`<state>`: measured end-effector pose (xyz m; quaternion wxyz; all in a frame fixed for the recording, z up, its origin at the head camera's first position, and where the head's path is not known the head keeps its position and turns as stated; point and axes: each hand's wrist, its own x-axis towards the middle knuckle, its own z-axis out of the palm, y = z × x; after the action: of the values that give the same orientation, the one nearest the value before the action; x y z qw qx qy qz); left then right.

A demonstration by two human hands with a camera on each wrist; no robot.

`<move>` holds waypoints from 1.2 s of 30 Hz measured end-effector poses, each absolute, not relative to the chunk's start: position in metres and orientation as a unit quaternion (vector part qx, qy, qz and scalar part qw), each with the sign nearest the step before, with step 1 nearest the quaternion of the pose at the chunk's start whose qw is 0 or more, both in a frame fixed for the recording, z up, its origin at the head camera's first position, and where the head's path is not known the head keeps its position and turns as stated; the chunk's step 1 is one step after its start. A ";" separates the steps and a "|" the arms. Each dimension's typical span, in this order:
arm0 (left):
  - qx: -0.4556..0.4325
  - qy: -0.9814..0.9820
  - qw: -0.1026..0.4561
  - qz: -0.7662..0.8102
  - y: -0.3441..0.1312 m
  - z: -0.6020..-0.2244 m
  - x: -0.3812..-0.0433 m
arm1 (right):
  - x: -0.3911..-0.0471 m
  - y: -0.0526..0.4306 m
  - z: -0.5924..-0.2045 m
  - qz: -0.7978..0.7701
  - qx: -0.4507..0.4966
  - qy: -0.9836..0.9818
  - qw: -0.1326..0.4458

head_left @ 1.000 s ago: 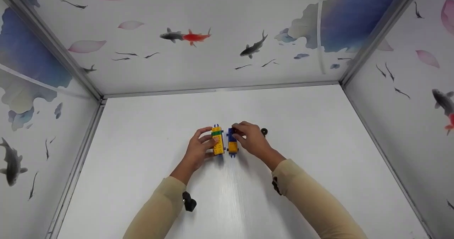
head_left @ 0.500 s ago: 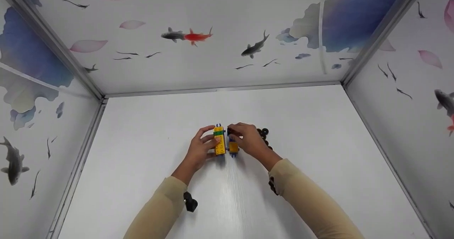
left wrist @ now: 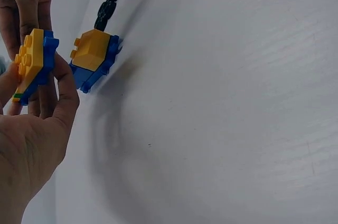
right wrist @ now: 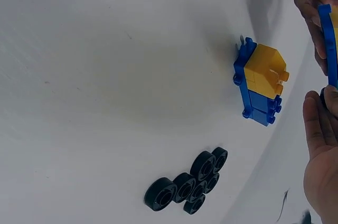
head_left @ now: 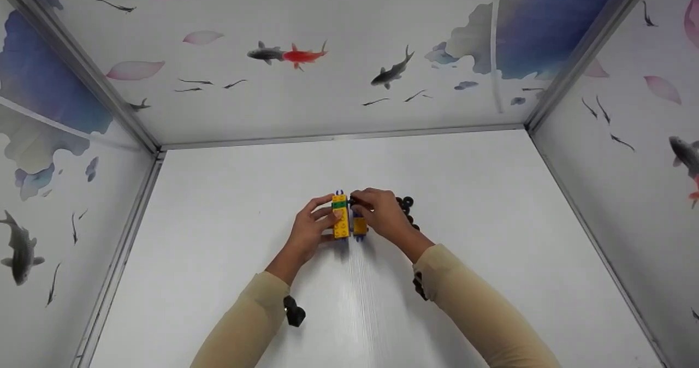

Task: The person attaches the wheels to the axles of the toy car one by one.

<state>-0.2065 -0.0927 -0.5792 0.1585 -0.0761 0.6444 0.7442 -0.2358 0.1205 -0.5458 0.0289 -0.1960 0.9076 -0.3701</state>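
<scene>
At the head, looks forward and down from well back, taking in the flat white worktop (head_left: pixel 229 193) and the white fish-printed wall (head_left: pixel 327 106). At the left wrist, looks close across the worktop, with the bare left grip (left wrist: pixel 37 134) along the left edge. At the right wrist, looks close too, with the bare right grip (right wrist: pixel 323 168) at the right edge. Shares with the left wrist the blue-and-yellow plastic brick block (right wrist: pixel 261 73) and round black plastic wheels (right wrist: pixel 184 187).

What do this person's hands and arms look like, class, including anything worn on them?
The left hand and right hand show no gloves. The left sleeve and right sleeve are plain beige and end short of the hands. An angular black piece juts out beside the left sleeve's end; another dark piece partly shows at the right's.
</scene>
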 end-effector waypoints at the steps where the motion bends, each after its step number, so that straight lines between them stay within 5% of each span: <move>1: -0.079 0.643 0.159 0.745 -0.092 -0.580 -0.207 | -0.236 0.120 -0.546 -0.367 -0.196 0.909 0.027; 30: -0.090 0.633 0.161 0.752 -0.086 -0.574 -0.206 | -0.233 0.119 -0.543 -0.332 -0.258 0.907 -0.010; 36: -0.089 0.638 0.165 0.747 -0.086 -0.572 -0.206 | -0.231 0.118 -0.536 -0.318 -0.252 0.914 0.022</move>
<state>-0.2057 -0.0862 -0.5717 0.1653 -0.0895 0.6382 0.7465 -0.2314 0.1175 -0.5356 0.0217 -0.2522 0.9137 -0.3178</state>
